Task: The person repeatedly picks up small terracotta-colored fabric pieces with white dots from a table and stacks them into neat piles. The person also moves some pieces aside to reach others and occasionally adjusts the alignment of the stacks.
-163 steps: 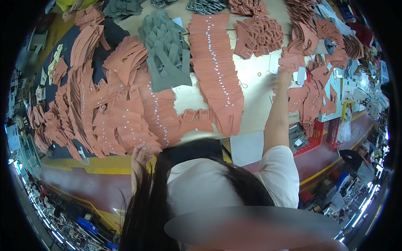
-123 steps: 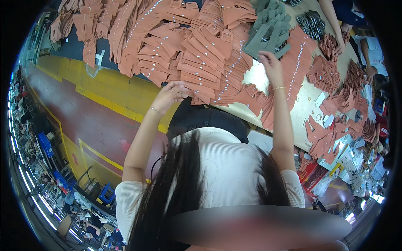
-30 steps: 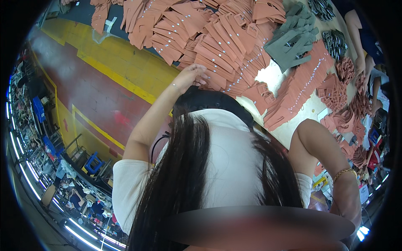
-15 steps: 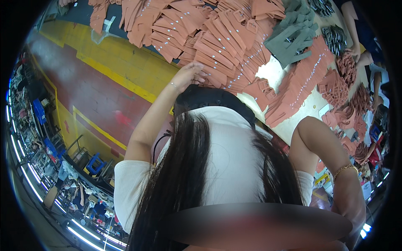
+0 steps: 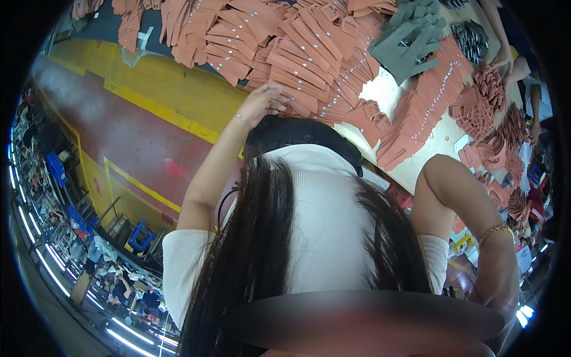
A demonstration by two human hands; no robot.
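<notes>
My left hand [image 5: 266,105] rests at the near edge of a table, its fingers loosely bent and apart, with no grip on anything that I can see. Beside its fingertips lie overlapping rows of orange-brown fabric belt pieces [image 5: 303,65], many bearing small white stickers and some with covered buckles. My right arm [image 5: 455,190], with a gold bracelet, is bent at the elbow and raised back toward my head. A blurred patch at the lower edge hides the right hand.
Dark green fabric pieces [image 5: 407,41] lie on the table beyond. Another long row of orange-brown pieces [image 5: 425,104] and bundled ones [image 5: 473,110] spread to the right. A co-worker's hand [image 5: 504,58] is at the far right. Yellow-marked floor [image 5: 148,110] runs left.
The table and its piles sit slightly higher and more to the left in view. My left hand stays at the belt pieces' edge; my right arm stays raised.
</notes>
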